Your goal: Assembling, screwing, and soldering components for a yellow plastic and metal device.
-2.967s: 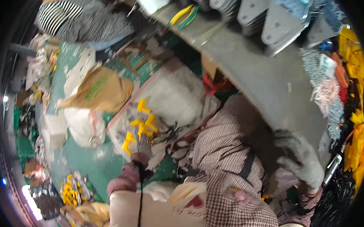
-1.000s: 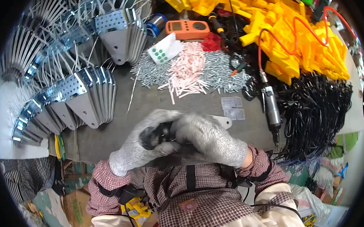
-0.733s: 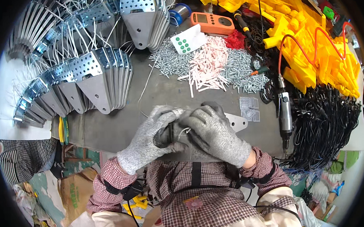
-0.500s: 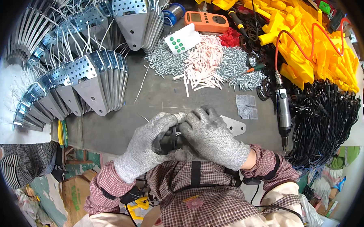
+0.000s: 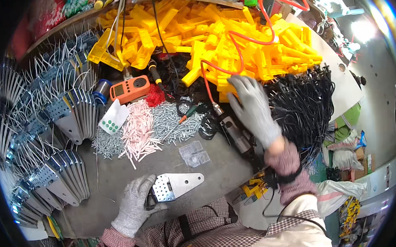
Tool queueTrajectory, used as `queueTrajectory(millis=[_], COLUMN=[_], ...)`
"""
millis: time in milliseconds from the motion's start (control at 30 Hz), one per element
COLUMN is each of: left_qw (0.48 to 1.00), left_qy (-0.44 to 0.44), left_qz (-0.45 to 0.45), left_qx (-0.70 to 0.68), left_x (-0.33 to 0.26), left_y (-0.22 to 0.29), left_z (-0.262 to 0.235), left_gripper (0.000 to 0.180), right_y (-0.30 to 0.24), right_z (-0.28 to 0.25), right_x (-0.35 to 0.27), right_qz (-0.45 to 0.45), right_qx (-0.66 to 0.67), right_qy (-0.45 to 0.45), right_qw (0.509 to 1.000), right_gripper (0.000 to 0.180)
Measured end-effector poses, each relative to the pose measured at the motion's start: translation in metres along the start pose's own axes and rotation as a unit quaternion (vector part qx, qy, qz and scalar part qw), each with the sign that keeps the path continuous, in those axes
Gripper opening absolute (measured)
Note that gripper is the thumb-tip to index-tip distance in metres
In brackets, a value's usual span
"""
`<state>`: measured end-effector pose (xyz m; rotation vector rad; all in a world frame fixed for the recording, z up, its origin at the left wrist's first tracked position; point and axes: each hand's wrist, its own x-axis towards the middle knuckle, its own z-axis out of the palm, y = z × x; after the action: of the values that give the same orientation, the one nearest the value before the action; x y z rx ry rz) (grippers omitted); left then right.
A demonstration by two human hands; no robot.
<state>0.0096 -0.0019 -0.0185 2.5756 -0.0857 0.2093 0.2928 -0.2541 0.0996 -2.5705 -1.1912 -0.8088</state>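
Cluttered grey tabletop (image 5: 217, 167). L hand (image 5: 133, 206), gloved, clamped on wide end of metal hinge plate (image 5: 176, 186), lying flat just right of it. R hand (image 5: 252, 108), fingers spread, rests on yellow plastic parts (image 5: 229, 38), black cables (image 5: 303, 105) beside it.

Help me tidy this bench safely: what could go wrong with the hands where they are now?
The right hand reaches over the red hose and black cables toward the yellow parts; it could snag a loop and drag the power tool. The left hand pins only one end of the metal bracket, so it may pivot. Loose screws beside the tool could scatter if it is tugged.
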Motion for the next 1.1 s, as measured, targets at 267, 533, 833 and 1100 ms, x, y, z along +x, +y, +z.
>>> queueTrajectory(millis=[267, 533, 833, 1100], left_qw=[0.999, 0.942, 0.969, 0.982], left_qy=[-0.039, 0.270, -0.011, -0.045], left_qz=[-0.014, 0.194, -0.245, 0.075], left_qx=[0.026, -0.056, -0.033, 0.169], left_x=[0.002, 0.008, -0.026, -0.031], left_y=[0.009, 0.037, -0.018, -0.002], left_z=[-0.013, -0.045, -0.032, -0.014], left_gripper=[0.118, 0.090, 0.064, 0.106], right_y=[0.048, -0.091, -0.116, -0.069], right_z=[-0.033, -0.006, 0.038, 0.118], right_x=[0.045, -0.126, -0.111, -0.033], right_qz=[-0.171, 0.270, -0.122, -0.014], right_qx=[0.059, 0.827, 0.433, 0.268], right_qy=[-0.094, -0.017, -0.256, -0.185], right_qw=[0.979, 0.493, 0.856, 0.945], right_gripper=[0.060, 0.043, 0.083, 0.025])
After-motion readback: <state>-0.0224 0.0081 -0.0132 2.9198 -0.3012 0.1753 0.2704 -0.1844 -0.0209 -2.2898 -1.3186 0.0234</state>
